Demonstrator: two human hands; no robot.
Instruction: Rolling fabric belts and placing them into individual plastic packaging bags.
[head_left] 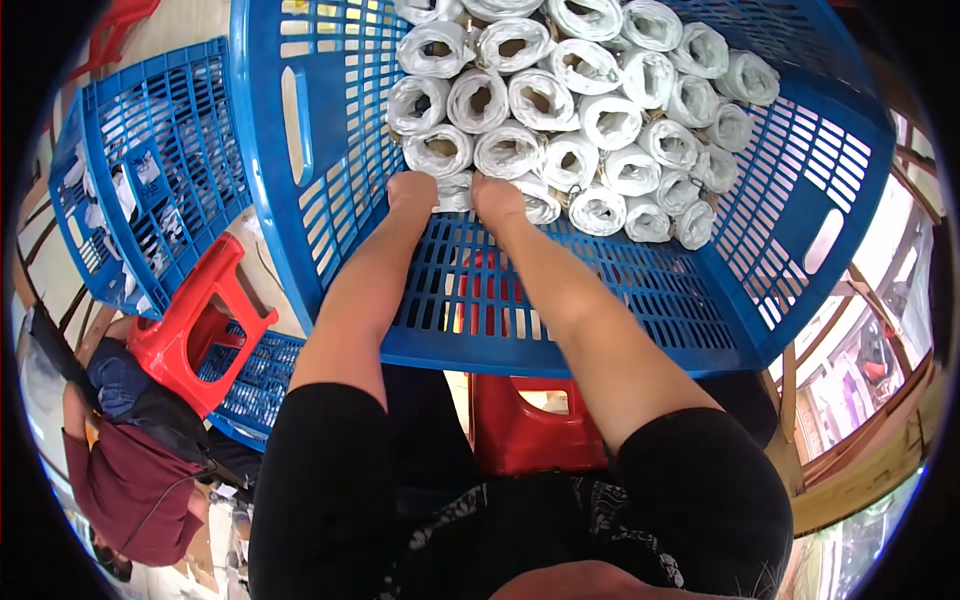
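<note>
Many white rolls with hollow middles (541, 98) are stacked in rows, ends facing me, inside a large blue plastic basket (560, 355). At the lower left of the stack, a white roll (455, 192) lies between my two hands. My left hand (411, 190) is closed at its left end, close to the basket's slotted side wall. My right hand (497, 203) is closed at its other side, in front of the neighbouring rolls. The fingertips of both hands are hidden from view. Both forearms reach over the basket's near edge.
A red plastic stool (205, 325) stands at the left, near another blue basket (160, 170) holding white pieces. Another red stool (535, 425) shows below the near edge. A person in a maroon top (135, 480) is at the lower left. Wooden framing (860, 490) runs along the right.
</note>
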